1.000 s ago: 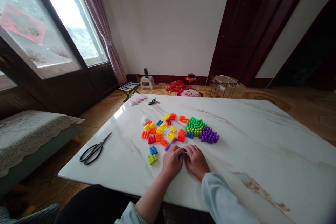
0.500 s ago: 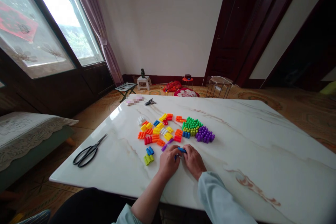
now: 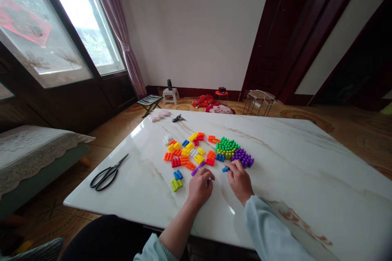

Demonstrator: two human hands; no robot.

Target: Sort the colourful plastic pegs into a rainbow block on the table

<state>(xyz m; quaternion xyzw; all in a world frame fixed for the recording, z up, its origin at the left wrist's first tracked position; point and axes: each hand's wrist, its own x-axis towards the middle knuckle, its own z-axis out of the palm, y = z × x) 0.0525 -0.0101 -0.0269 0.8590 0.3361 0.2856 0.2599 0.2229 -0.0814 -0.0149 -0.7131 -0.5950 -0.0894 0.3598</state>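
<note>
Fingers of my right hand [image 3: 240, 181] pinch one end of a blue piece [image 3: 226, 169], which leaves its other end exposed near the blue row [image 3: 220, 157]. Those of my left hand [image 3: 199, 187] curl over more blue [image 3: 208, 181]; whether they clamp it, I cannot tell. On the tabletop [image 3: 290, 151], green pieces [image 3: 226, 144] and purple pieces [image 3: 243, 158] sit packed by colour, probably easier for me to tell apart. Scissors [image 3: 116, 166] lie well apart, leaving my hands room beside the smaller clusters [image 3: 199, 158].
</note>
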